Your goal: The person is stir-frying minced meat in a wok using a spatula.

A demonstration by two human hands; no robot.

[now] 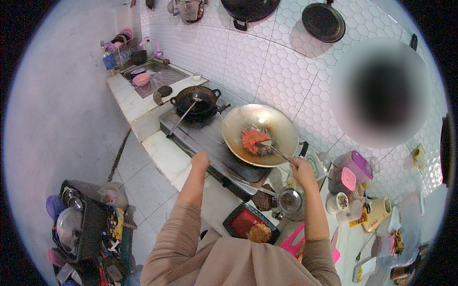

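My right hand (302,171) grips the handle of a metal spatula (281,153). The spatula's blade is in a red, paste-like food (253,140) at the bottom of a large metal wok (263,112). Oil shines around the red mass. Beneath the wok is the right side of a gas stove (211,143). My left hand (201,159) is at the stove's front edge, near the control side; its fingers are hidden, so its grip cannot be made out. A smaller dark wok (195,93) sits on the left burner with a long-handled utensil (182,118) resting across it.
A sink (168,77) with a pink bowl (141,79) lies beyond the stove. Near my body are a black-and-red tray (243,221) with a brown crumbly food and a glass-lidded pot (290,201). Plastic containers (354,166) line the right counter. A dish rack (89,221) stands lower left.
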